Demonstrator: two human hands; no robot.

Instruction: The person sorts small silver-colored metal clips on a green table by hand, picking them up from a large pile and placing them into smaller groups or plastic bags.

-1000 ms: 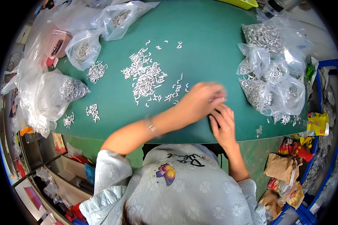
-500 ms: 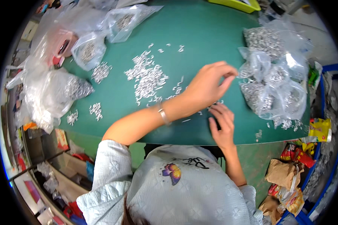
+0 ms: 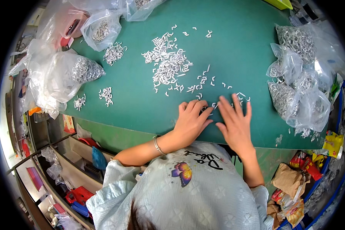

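Just above the table's front edge, my left hand (image 3: 193, 119) rests with bent fingers, thumb and fingertips close together. Something tiny sits at those fingertips, too small to make out. Beside it, my right hand (image 3: 237, 125) lies low over the green table with fingers spread, holding nothing I can see. Several small silvery metal pieces (image 3: 241, 96), some curved and some straight, lie around the right fingertips. Farther off spreads a big loose pile of the same sort of pieces (image 3: 171, 66), with stragglers trailing from it toward my hands.
Clear plastic bags of metal pieces (image 3: 295, 42) crowd the table's right side. More bags (image 3: 86, 71) stand at the left, near small heaps (image 3: 114, 53) and a pink container (image 3: 73, 23). A yellow tray (image 3: 280, 3) shows at the far right. Open drawers (image 3: 78, 153) are below left.
My left hand, raised over at the right with its arm crossing the table, has come back down left of my right hand. My right hand's fingers have spread. The view has shifted.
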